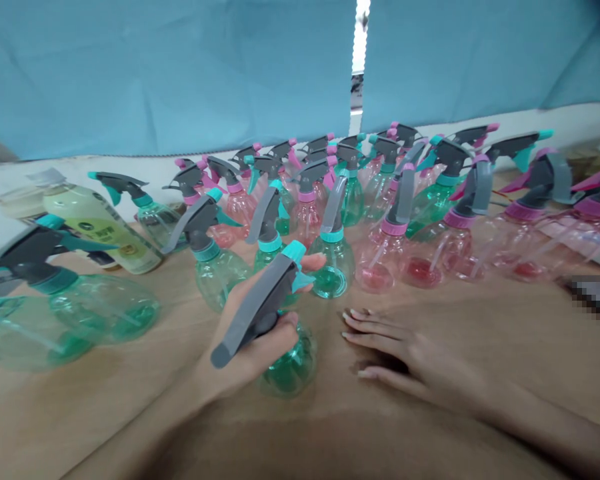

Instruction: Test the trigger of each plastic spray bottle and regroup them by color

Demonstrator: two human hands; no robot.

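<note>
My left hand [253,333] is wrapped round the neck of a green spray bottle [290,363] that stands on the wooden table [430,427]. Its grey trigger [253,313] and teal nozzle point up and to the right. My right hand [405,350] lies flat on the table just to the right of that bottle, fingers stretched out and holding nothing.
Several green and pink spray bottles with grey triggers stand in rows behind, such as a green one [330,260] and a pink one [387,257]. More green bottles [100,307] crowd the left. A pale labelled bottle [105,230] lies far left. Blue curtains [180,73] hang behind.
</note>
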